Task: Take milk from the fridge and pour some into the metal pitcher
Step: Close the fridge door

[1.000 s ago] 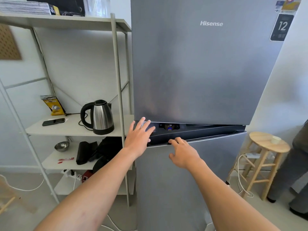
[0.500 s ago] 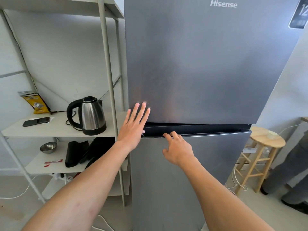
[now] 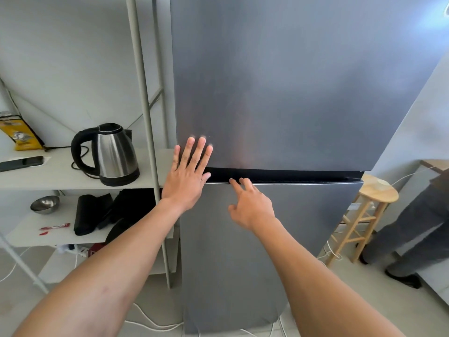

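Note:
A tall grey two-door fridge (image 3: 279, 93) fills the middle of the head view, both doors shut. My left hand (image 3: 188, 176) lies flat with fingers spread on the lower left corner of the upper door. My right hand (image 3: 250, 205) rests against the top of the lower door (image 3: 279, 239), with two fingertips at the dark gap between the doors. Neither hand holds anything. No milk and no metal pitcher is in sight.
A grey metal shelf unit (image 3: 145, 117) stands tight against the fridge's left side, carrying a steel kettle (image 3: 111, 154), a phone (image 3: 21, 163), a yellow packet (image 3: 20, 136), a steel bowl (image 3: 45, 204) and black items. Right: a wooden stool (image 3: 374, 198), floor cables, a person's legs (image 3: 413, 239).
My left hand slid up from the gap between the doors onto the upper door and flattened. The gap has narrowed and the door now looks shut. The camera tilted down and moved closer.

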The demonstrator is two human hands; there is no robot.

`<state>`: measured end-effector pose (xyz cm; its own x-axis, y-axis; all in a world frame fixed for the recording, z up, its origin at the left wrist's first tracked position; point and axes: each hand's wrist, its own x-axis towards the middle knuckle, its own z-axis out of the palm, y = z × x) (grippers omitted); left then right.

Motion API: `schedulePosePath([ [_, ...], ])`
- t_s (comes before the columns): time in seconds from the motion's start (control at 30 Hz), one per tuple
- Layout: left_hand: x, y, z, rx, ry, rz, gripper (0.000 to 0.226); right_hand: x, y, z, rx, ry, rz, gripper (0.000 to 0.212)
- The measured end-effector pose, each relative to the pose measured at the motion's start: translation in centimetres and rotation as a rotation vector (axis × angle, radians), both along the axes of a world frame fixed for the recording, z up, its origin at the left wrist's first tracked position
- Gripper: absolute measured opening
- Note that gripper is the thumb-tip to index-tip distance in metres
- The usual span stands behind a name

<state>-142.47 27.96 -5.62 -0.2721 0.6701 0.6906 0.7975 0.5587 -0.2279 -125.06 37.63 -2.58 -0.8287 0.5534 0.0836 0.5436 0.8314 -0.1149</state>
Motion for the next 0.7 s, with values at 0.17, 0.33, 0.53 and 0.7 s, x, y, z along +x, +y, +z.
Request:
schedulePosePath([
  [0.17, -0.8, 0.6, -0.7, 0.061, 0.016, -0.029, 0.069, -0.5, 0.2, -0.1, 0.004, 0.008, -0.005, 0.069],
  [0.33, -1.4, 1.2, -1.4, 0.126, 0.03, -0.079, 0.067, -0.8, 0.3, -0.1, 0.005, 0.01, -0.008, 0.069],
  [0.53, -2.1, 1.9, -2.3, 0.23, 0.065, -0.124, 0.071, -0.8, 0.5, -0.1, 0.022, 0.0, -0.013, 0.068],
  [0.7, -2.4, 2.4, -2.9, 0.288, 0.099, -0.132, 0.072, -0.8, 0.5, -0.4, 0.012, 0.01, -0.017, 0.069],
])
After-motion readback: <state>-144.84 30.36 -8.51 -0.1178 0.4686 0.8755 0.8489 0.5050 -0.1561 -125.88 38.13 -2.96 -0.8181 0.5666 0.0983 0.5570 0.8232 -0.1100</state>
